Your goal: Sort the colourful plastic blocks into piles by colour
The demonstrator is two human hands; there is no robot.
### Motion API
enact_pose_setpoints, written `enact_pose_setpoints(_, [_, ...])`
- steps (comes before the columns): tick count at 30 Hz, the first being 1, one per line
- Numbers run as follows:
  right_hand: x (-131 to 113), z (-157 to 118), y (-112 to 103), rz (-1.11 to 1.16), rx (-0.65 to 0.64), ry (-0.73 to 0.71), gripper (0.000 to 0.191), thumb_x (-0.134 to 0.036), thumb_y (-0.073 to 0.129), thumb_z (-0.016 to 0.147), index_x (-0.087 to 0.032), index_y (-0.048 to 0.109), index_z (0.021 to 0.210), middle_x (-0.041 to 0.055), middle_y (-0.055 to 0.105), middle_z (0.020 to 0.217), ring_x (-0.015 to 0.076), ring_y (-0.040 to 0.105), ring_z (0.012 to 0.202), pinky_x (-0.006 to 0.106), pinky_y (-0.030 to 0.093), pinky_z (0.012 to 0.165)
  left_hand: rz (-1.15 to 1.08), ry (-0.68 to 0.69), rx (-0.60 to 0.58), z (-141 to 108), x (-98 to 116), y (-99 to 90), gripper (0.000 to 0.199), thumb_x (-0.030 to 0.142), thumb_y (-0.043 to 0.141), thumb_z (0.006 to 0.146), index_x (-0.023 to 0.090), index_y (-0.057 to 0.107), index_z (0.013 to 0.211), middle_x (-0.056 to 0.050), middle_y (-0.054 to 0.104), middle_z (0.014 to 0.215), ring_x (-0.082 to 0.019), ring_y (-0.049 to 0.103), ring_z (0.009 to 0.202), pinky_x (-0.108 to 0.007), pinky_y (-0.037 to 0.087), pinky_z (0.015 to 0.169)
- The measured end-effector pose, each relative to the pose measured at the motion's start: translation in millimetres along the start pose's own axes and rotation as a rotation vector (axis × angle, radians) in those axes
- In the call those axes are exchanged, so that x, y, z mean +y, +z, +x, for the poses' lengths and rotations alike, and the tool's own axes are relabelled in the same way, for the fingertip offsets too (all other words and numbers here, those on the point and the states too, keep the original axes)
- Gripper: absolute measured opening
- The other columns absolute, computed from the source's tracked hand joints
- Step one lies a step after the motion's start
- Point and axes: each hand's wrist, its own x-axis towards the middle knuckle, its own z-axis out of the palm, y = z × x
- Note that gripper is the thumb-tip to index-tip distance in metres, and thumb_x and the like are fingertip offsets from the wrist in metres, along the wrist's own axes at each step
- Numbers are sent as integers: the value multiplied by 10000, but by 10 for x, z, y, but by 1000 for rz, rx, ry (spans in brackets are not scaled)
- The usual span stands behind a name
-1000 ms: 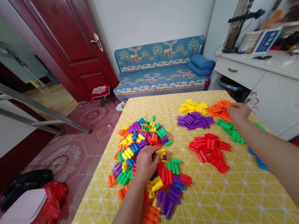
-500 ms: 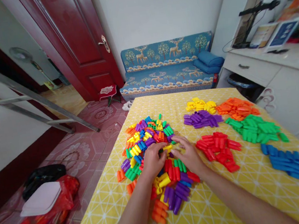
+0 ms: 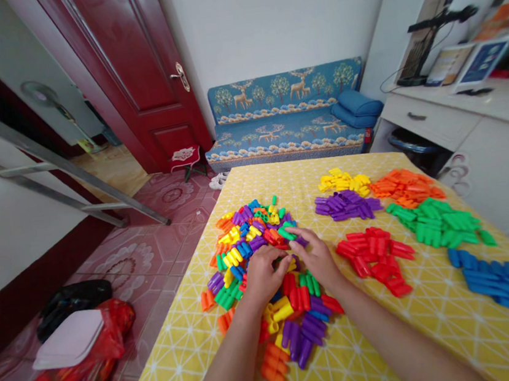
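A mixed heap of coloured plastic tube-shaped building pieces (image 3: 232, 256) lies on the left half of the table. My left hand (image 3: 265, 274) rests over its middle, fingers curled and thumb close to the index finger; whatever they may hold is hidden. To its right, my right hand (image 3: 316, 258) reaches over the heap's edge with thumb and fingers apart. Its fingertips touch a green piece (image 3: 286, 231). A yellow piece shows partly between the hands. Purple pieces (image 3: 304, 334) and orange pieces (image 3: 274, 362) lie nearer me, beside the forearms.
Single-colour piles stand on the right: yellow (image 3: 344, 182), purple (image 3: 348, 205), orange (image 3: 406, 187), green (image 3: 439, 222), red (image 3: 374, 256) and blue (image 3: 497, 278). A yellow patterned cloth (image 3: 359, 363) covers the table. Beyond it is a blue sofa (image 3: 284, 126); a white cabinet (image 3: 502, 166) stands at right.
My right hand has shifted slightly up and left, its fingertips now at a green piece, which has moved a little. My left hand's thumb and index finger have drawn closer together.
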Motion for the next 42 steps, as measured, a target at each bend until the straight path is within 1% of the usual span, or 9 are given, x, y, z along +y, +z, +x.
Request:
enact_pose_setpoints(4, [-96, -261, 18, 277, 24, 195, 324, -398, 602, 832, -253, 586, 1121, 56, 668, 1095, 219, 641, 988, 366, 533, 853, -62, -58, 35, -8, 1, 3, 252, 376, 563, 888, 196, 649, 1043, -51, 706, 892, -192, 642, 847, -310, 491, 792])
enact_pose_setpoints(8, [-56, -338, 22, 386, -17, 241, 289, -403, 613, 822, -238, 587, 1057, 51, 686, 981, 184, 661, 786, 312, 561, 697, -125, -24, 52, -14, -7, 0, 525, 343, 645, 838, 232, 482, 1324, -63, 676, 1104, -205, 635, 992, -325, 492, 876])
enact_pose_setpoints(14, [10, -316, 28, 344, -110, 313, 278, -443, 559, 849, -203, 608, 981, -8, 629, 665, 135, 580, 518, 261, 494, 504, -162, 59, 7, 5, -21, -1, 225, 275, 588, 878, 202, 658, 1080, -69, 690, 1012, -194, 634, 955, -307, 490, 863])
enact_pose_setpoints(19, [-1, -354, 42, -6, 21, 84, 348, -304, 562, 859, -221, 552, 1197, 64, 651, 1010, 193, 646, 854, 354, 551, 755, -153, -56, 68, 5, -66, 28, 298, 335, 595, 868, 158, 657, 1100, -79, 708, 924, -199, 650, 834, -300, 506, 772])
enact_pose_setpoints(23, [-68, -375, 56, -259, 8, -170, 525, -166, 570, 829, -288, 488, 1333, 70, 532, 1264, 233, 495, 1211, 434, 432, 1033, -181, -102, 70, -7, -86, 34, 398, 362, 578, 877, 154, 612, 1214, -50, 696, 820, -173, 631, 716, -279, 505, 709])
enact_pose_setpoints(30, [-37, -395, 46, -369, -24, -292, 457, -99, 527, 834, -282, 563, 1251, 62, 535, 1278, 222, 510, 1185, 424, 449, 1017, -195, -47, 22, -19, -83, 35, 421, 325, 598, 864, 163, 583, 1253, -17, 651, 747, -150, 598, 696, -263, 487, 718])
enact_pose_setpoints(35, [-8, -424, 49, -345, -57, -249, 379, -140, 545, 843, -263, 588, 1199, 67, 597, 1154, 212, 563, 1101, 397, 484, 960, -191, -36, -12, -26, -75, 34, 445, 314, 583, 876, 178, 536, 1297, 4, 623, 718, -148, 595, 710, -263, 481, 738])
enact_pose_setpoints(39, [29, -305, -234, -357, -21, -238, 287, -206, 581, 837, -247, 616, 1119, 62, 628, 1103, 206, 585, 1060, 368, 491, 924, -201, -25, -16, -28, -76, 33, 431, 320, 581, 880, 192, 540, 1289, -27, 680, 865, -168, 634, 821, -286, 483, 805])
enact_pose_setpoints(42, [140, -103, -825, -512, 264, -188, 286, -325, 620, 814, -205, 627, 1073, 74, 645, 1065, 215, 596, 993, 374, 479, 890, -180, -29, -28, -25, -78, 36, 399, 307, 592, 870, 200, 567, 1254, -37, 704, 917, -179, 649, 849, -299, 486, 814])
